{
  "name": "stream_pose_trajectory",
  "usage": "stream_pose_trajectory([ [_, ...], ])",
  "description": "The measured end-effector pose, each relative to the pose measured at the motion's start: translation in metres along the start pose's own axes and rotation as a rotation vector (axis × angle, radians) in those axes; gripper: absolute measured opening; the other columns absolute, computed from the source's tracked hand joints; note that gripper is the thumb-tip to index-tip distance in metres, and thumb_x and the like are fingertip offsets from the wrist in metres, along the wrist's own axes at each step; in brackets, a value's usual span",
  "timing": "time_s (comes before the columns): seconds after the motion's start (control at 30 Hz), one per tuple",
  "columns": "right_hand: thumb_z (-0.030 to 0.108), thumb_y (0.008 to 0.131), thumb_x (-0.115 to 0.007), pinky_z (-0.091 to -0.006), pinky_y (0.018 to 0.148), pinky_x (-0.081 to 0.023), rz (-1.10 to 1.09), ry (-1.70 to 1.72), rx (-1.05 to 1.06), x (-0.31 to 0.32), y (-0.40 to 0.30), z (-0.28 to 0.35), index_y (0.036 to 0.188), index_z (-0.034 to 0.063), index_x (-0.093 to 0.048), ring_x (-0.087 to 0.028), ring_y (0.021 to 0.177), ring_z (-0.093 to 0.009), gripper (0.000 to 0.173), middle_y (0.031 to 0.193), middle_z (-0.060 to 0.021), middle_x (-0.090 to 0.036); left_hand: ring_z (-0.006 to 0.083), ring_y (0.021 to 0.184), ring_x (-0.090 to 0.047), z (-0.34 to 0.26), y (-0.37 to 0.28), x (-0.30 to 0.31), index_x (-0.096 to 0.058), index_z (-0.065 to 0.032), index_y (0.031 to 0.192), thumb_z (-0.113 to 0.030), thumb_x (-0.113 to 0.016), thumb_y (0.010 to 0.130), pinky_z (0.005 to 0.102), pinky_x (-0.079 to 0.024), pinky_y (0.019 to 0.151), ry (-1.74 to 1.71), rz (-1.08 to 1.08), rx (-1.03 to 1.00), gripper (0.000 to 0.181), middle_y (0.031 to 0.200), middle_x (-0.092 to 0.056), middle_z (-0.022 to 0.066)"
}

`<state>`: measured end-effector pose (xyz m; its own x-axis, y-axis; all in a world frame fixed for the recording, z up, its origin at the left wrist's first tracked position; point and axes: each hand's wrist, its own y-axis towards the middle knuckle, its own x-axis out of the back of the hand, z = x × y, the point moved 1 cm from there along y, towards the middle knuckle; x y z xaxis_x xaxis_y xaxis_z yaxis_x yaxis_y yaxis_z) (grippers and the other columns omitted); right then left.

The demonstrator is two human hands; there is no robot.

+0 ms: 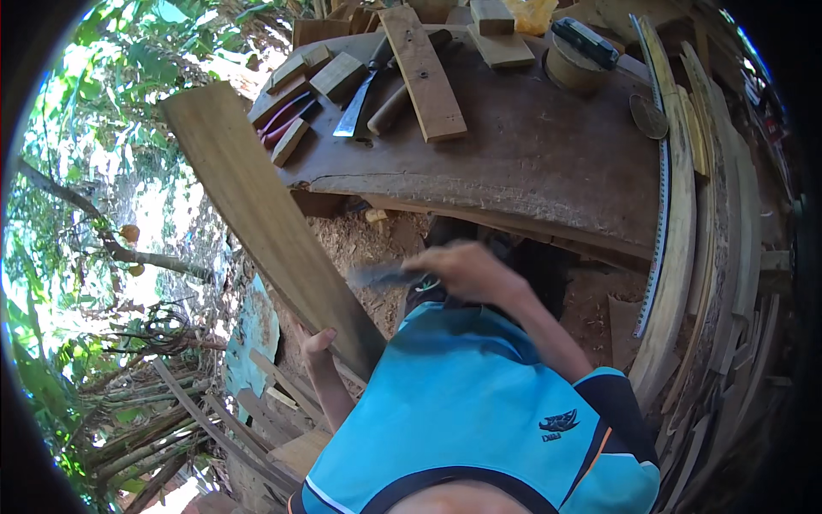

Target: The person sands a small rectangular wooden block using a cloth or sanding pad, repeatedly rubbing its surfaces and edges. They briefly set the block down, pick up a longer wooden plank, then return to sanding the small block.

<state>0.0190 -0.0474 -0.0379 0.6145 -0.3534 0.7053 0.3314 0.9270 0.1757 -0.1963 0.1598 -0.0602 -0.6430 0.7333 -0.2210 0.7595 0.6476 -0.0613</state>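
Observation:
A long wooden board (pixel 270 225) slants from the upper left down to my torso. My left hand (pixel 318 344) grips its lower edge, with the thumb on the near side and the other fingers hidden behind the wood. Right of the board, my right hand (pixel 469 270) is closed around a dark tool (pixel 379 276), blurred by motion; its kind cannot be told. The tool's far end lies close to the board's right edge, and whether they touch is unclear.
Beyond stands a wooden workbench (pixel 533 148) bearing a steel blade with a handle (pixel 356 106), red-handled pliers (pixel 282 122), a plank (pixel 424 77) and wood blocks. A measuring tape (pixel 661 225) and long timber strips (pixel 677 193) run along the right. Shavings (pixel 372 257) cover the ground.

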Motion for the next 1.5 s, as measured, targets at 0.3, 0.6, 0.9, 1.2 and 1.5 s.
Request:
stream_pose_trajectory([
  [0.3,0.01,0.075,-0.053,-0.0381,0.079,-0.045,-0.92,-0.51,-0.463,0.151,-0.105,-0.062,0.097,0.0022,-0.057,-0.057,0.089,-0.029,0.024,0.097,-0.0133,-0.059,0.0246,0.095,-0.053,-0.013,-0.02,0.033,-0.034,0.0001,0.125,-0.015,-0.073,0.043,0.0354,-0.045,0.083,0.03,-0.131,-0.012,0.092,0.108,-0.05,0.0119],
  [0.6,-0.001,0.071,-0.047,-0.0384,0.092,-0.039,-0.456,-0.489,-0.087,0.016,0.015,-0.035,0.107,-0.0009,-0.055,-0.052,0.103,-0.03,0.037,0.108,-0.0169,-0.056,0.0242,0.096,-0.053,-0.011,0.0,0.015,-0.033,-0.0002,0.127,-0.011,-0.074,0.042,0.0353,-0.044,0.084,0.044,-0.084,0.011,0.094,0.11,-0.049,0.0122],
  [0.9,0.001,0.068,-0.053,-0.0372,0.07,-0.045,-0.353,0.341,0.109,0.003,-0.005,-0.001,0.095,0.0077,-0.059,-0.056,0.082,-0.028,0.029,0.082,-0.0102,-0.056,0.0238,0.097,-0.053,-0.026,-0.009,0.032,-0.033,-0.0004,0.128,-0.008,-0.074,0.042,0.0353,-0.044,0.085,0.151,-0.076,0.096,0.096,0.112,-0.049,0.0124],
  [1.2,0.026,0.086,-0.051,-0.0216,0.057,-0.039,-1.164,0.351,-0.752,0.105,-0.165,-0.021,0.107,0.0008,-0.054,-0.049,0.063,-0.008,0.033,0.081,-0.0052,-0.06,0.0236,0.105,-0.051,-0.093,0.054,-0.111,-0.027,-0.0033,0.135,-0.005,-0.076,0.039,0.0352,-0.042,0.09,0.544,0.612,-0.071,0.107,0.12,-0.046,0.0145],
  [1.5,0.026,0.083,-0.059,-0.0241,0.067,-0.044,-0.819,0.908,-0.422,0.024,-0.115,0.007,0.114,-0.0033,-0.046,-0.052,0.072,-0.009,0.043,0.087,-0.0058,-0.059,0.0308,0.113,-0.044,-0.063,0.079,-0.212,-0.033,-0.0151,0.134,-0.015,-0.074,0.041,0.0381,-0.033,0.097,1.059,1.121,-0.147,0.102,0.125,-0.043,0.0174],
])
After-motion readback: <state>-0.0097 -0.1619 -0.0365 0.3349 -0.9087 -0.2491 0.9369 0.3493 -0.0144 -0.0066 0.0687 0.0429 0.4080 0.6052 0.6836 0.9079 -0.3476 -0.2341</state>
